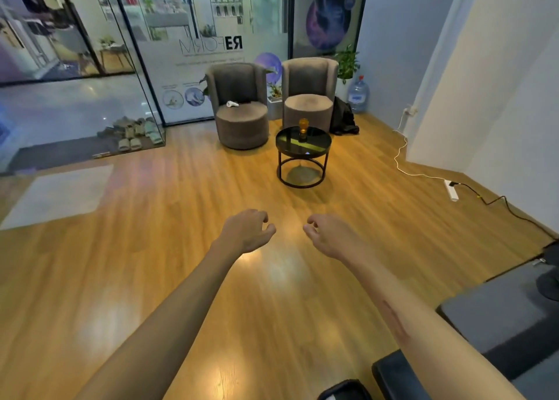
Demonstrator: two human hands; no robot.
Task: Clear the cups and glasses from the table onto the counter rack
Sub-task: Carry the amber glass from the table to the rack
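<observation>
An amber glass (303, 127) stands upright on a small round black table (287, 148) across the room, in front of two armchairs. My left hand (246, 231) and my right hand (328, 236) are stretched out ahead of me over the wooden floor, well short of the table. Both hands hold nothing, their fingers loosely curled and apart. No counter or rack is in view.
Two grey armchairs (242, 109) (308, 97) stand behind the table, a white object on the left seat. A white cable and power strip (451, 190) lie on the floor at right. A dark grey bench (496, 318) is at lower right. Glass walls at left, shoes (133, 133) by them.
</observation>
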